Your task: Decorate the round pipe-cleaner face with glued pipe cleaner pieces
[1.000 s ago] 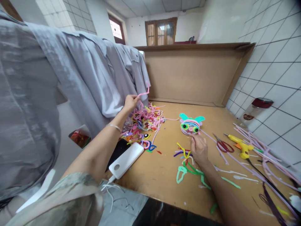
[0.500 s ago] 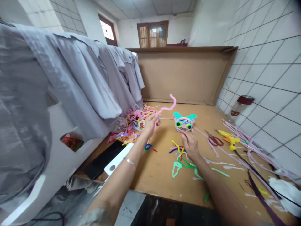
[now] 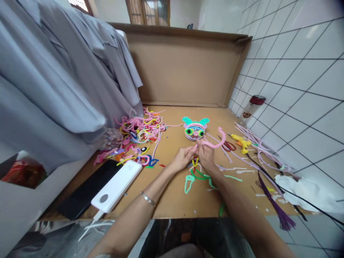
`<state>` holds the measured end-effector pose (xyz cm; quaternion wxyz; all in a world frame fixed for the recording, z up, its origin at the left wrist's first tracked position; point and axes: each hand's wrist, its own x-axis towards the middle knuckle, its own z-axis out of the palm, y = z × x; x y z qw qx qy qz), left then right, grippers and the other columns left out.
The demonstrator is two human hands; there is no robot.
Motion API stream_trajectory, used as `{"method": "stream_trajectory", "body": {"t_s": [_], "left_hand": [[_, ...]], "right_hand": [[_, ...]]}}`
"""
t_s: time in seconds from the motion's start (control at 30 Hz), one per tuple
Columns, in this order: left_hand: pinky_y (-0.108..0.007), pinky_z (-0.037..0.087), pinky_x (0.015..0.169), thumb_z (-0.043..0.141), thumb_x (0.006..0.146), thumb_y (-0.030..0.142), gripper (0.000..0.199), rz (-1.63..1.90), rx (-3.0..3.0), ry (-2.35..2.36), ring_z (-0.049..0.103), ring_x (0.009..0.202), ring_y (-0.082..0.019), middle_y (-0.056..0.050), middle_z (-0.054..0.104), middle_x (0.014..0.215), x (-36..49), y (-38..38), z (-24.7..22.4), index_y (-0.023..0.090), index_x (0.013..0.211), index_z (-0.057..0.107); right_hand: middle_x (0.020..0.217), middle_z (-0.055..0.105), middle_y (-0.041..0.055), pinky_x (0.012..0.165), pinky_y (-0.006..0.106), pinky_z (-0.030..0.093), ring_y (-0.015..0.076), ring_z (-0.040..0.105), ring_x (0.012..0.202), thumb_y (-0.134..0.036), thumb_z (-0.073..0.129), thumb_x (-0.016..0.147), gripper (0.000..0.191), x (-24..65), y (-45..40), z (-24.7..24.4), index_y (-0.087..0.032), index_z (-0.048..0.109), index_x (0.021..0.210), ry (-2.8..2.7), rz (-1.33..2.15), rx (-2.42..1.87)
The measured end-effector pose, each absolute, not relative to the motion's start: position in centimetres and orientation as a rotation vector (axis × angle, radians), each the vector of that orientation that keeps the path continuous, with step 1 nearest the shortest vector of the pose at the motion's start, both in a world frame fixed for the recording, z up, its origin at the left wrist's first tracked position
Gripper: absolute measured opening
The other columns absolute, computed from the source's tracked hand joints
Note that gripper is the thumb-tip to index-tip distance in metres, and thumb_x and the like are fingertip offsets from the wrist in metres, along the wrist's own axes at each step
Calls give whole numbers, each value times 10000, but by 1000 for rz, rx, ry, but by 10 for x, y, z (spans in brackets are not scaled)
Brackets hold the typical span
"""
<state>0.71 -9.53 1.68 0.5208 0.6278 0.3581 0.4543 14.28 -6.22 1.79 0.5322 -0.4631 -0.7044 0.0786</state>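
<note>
Between my two hands runs a pink pipe cleaner [image 3: 217, 144], its curved free end sticking out to the right. My left hand [image 3: 185, 158] pinches one part of it, and the fingers of my right hand [image 3: 205, 154] are closed on it close by. Just beyond the hands stands a round animal-face craft [image 3: 195, 132] with teal ears and green-rimmed black eyes; neither hand plainly grips it. Under and in front of my right hand lie yellow and green pipe cleaner pieces [image 3: 189, 183], partly hidden.
A heap of pink pipe cleaners [image 3: 142, 125] lies at the left, near a white power bank [image 3: 116, 186] and a black phone [image 3: 87, 190]. On the right are red-handled scissors [image 3: 229, 146], a yellow glue gun [image 3: 243, 143], lilac strips, a purple tassel [image 3: 279, 211] and a jar [image 3: 251, 109].
My left hand has brought the pink pipe cleaner down and right to meet my right hand, which now grips it too. The camera has tilted down.
</note>
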Motion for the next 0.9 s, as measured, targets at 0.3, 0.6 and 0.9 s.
{"method": "stream_trajectory", "body": {"t_s": [0.3,0.6,0.9], "left_hand": [[-226,235,466,496,841,601,462,1246,1429,1010,285,440,-89,66,365,480,-8,-101,13,167,824,655],[-294,456,828,559,854,499,349,1597,1342,1077,627,880,-201,-69,696,877,-6,-102,23,188,914,704],[-367,399,897,484,911,410,298,1533,1883,1391,596,891,-222,-92,699,898,-5,-107,25,217,942,709]], "right_hand": [[513,455,-14,560,296,334,143,426,542,-700,339,878,585,183,-45,36,-221,458,565,-1218,242,-1256],[527,370,-38,552,287,291,120,340,532,-535,382,947,494,156,-71,38,-231,345,560,-1519,185,-1111],[566,469,-5,580,301,319,146,409,550,-439,351,976,439,148,-72,30,-226,449,605,-1641,25,-1161]]}}
